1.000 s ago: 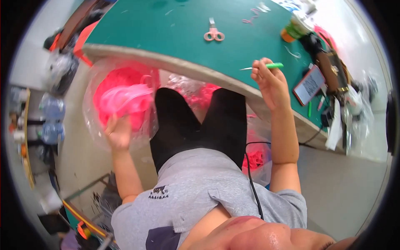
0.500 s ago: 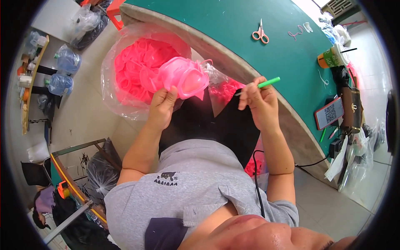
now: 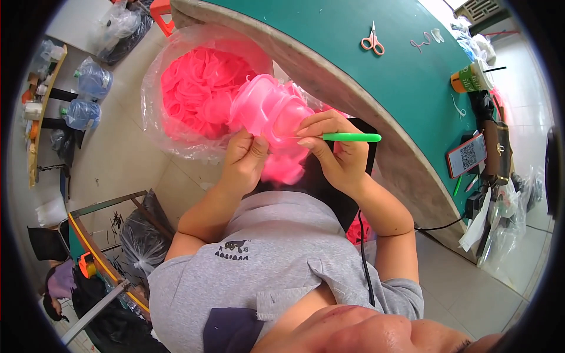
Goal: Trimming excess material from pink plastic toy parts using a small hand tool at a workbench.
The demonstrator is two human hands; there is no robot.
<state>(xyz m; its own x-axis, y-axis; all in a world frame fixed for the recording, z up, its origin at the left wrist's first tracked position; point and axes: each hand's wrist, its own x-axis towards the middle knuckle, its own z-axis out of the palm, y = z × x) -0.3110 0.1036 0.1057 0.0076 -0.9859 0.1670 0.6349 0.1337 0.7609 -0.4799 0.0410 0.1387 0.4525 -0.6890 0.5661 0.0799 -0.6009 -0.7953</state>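
Over the black-trousered lap [image 3: 321, 191], just off the near edge of the bench [image 3: 412, 88], a soft pink plastic piece [image 3: 288, 115] is hanging between the person's two grips. The left grip [image 3: 242, 159] is pinching its rim, thumb drawn in against the fingers with hardly any gap showing. The right grip [image 3: 341, 162] is closing lightly around a slim green-handled tool [image 3: 353, 137], thumb and fingers nearly meeting, and the tool's thin tip is pointing toward the left thumb; whether the tip is touching the piece, I cannot tell. Below the bench's near edge, toward its left corner, a clear bag [image 3: 150, 112] is holding a heap of pink pieces [image 3: 191, 94]. On the bench, pink-handled scissors [image 3: 372, 46] are lying open, well back from the near edge. Along the right edge, a cup [image 3: 468, 79] is standing near a brown bag [image 3: 502, 147], while a phone [image 3: 465, 156] is lying closer to the near right corner
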